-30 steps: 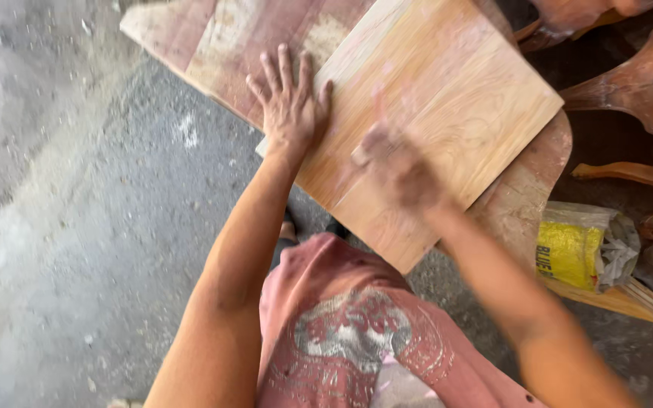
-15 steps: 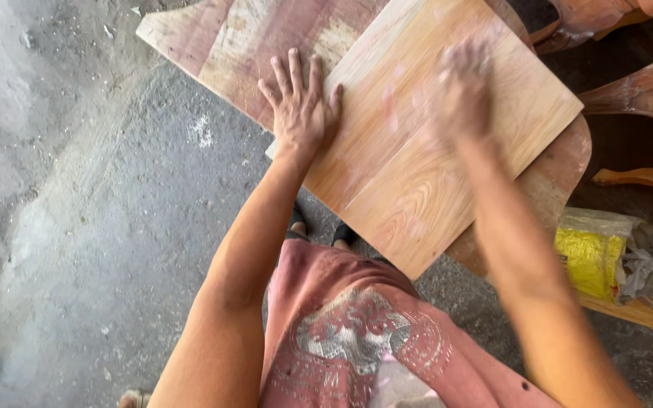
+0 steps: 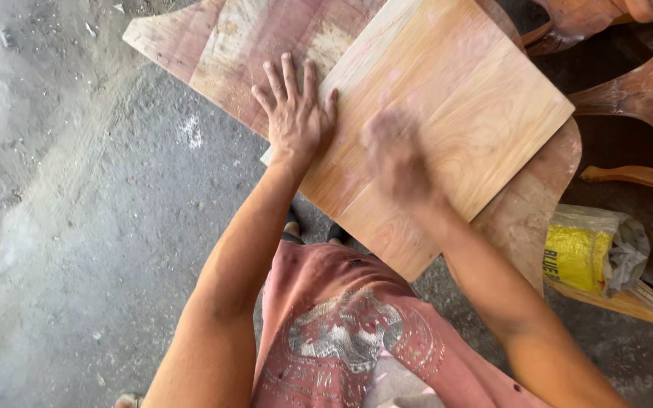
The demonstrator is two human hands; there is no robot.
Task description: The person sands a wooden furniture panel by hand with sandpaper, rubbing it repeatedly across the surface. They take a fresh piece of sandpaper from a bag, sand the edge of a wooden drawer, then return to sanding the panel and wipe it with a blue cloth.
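Note:
A light, square wooden board (image 3: pixel 485 98) lies tilted on a larger reddish wood slab (image 3: pixel 266 38). My left hand (image 3: pixel 296 113) rests flat on the board's left edge, fingers spread, holding nothing. My right hand (image 3: pixel 394 155) is on the middle of the board and is blurred by motion. Whether it holds anything is hidden by the blur. Both forearms reach up from the bottom of the view, over a faded red shirt (image 3: pixel 341 332).
A grey concrete floor (image 3: pixel 100 211) with dust fills the left. At the right are curved dark wooden pieces (image 3: pixel 644 91), a yellow bag (image 3: pixel 576 257) and a bundle of thin wooden strips (image 3: pixel 644 306). Dark shoes (image 3: pixel 296 227) show under the board's edge.
My right hand slid from the board's lower part up toward its far right, then back to the middle. The left hand stayed pressed on the left edge.

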